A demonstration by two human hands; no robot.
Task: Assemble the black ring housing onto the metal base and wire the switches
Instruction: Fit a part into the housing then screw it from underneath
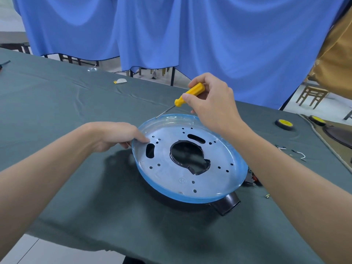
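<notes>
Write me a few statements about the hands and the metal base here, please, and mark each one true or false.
1. The right hand holds a yellow screwdriver. True.
2. The left hand is clear of the metal base. False: it grips the base's left rim.
3. The screwdriver's tip sits in the large centre hole. False: it is at the base's far rim.
4. A yellow-and-black roll lies off to the right. True.

table, green-clothed [57, 103] | black ring housing [228, 204] | tape roll [285, 124] | wire bits [302, 155]
</notes>
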